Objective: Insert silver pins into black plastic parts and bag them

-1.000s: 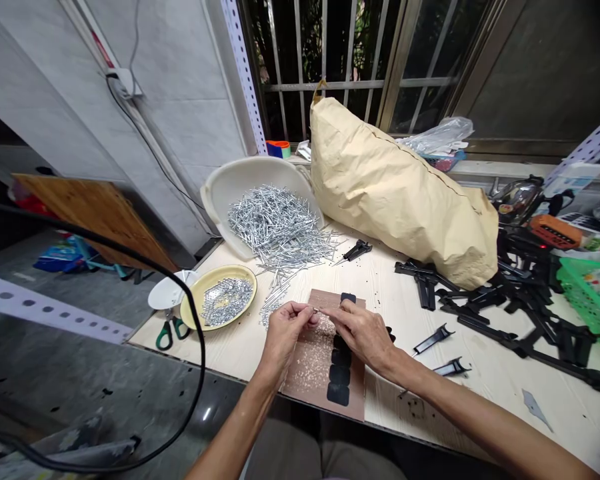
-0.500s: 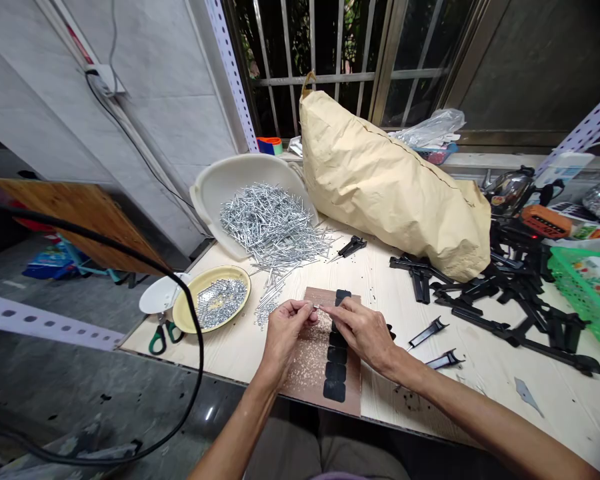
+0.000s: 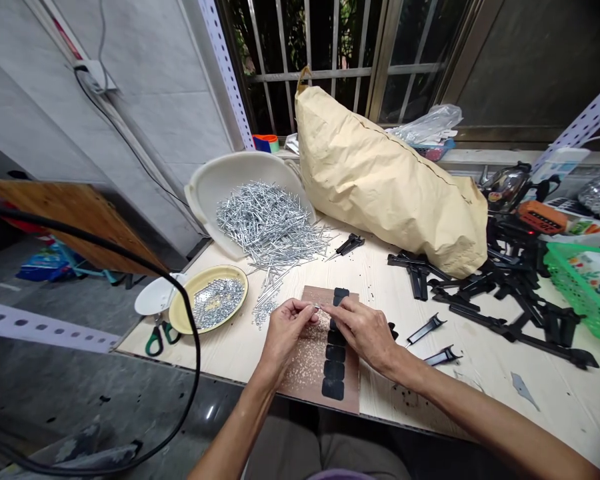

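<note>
My left hand (image 3: 286, 337) is closed in a pinch over the brown board (image 3: 351, 393), thumb against forefinger. Something tiny and pale shows at its fingertips, too small to name. My right hand (image 3: 367, 333) meets it there, its thumb and fingers closed on the same spot. Beneath them, a row of black square pads (image 3: 335, 371) runs along the board, and pale crumbs lie scattered to its left. Two black clip-like parts with thin metal pins, one of them the black part (image 3: 427, 328), lie to the right of my right hand.
Metal pins (image 3: 267, 223) spill from a white basin (image 3: 205, 193). A yellow dish (image 3: 180, 313) of small metal pieces and green-handled scissors (image 3: 155, 340) sit left. A large paper sack (image 3: 380, 180), black plastic parts (image 3: 510, 327) and a green basket (image 3: 575, 300) occupy the back and right.
The whole view has shifted slightly, moving the scene a little left and up. Both hands stay pinched together over the board, with almost no visible movement.
</note>
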A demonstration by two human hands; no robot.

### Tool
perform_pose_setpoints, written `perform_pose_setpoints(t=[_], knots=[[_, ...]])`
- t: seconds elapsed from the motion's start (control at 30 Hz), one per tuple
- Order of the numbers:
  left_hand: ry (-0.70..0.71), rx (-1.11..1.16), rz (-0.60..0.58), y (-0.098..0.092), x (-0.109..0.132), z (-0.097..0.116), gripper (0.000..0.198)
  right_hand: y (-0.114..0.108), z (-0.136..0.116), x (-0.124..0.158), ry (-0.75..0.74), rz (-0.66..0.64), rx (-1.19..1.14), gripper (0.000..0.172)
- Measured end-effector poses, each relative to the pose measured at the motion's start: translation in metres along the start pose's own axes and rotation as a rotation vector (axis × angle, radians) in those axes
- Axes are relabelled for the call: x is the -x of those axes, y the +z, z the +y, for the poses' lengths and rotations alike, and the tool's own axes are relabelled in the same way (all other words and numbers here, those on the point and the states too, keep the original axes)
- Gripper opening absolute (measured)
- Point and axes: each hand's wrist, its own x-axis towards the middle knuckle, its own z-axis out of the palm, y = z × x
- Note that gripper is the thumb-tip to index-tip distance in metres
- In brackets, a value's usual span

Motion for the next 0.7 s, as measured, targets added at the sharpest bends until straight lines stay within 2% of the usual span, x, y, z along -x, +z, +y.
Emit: perform_pose_setpoints(t=[0.27,0.47,0.7], knots=[[-0.064,0.015,-0.085,-0.008,-0.002,-0.002,0.027,-0.001,0.001,0.004,-0.002,0.043,-0.072,0.026],[-0.003,-0.17,-0.069,-0.006,-0.001,-0.004,0.024,0.004,0.002,0.008,-0.076,0.128,0.135,0.023],[0.012,-0.159,-0.099,-0.006,-0.002,-0.008,0.025,0.006,0.003,0.01,-0.123,0.178,0.241,0.024]])
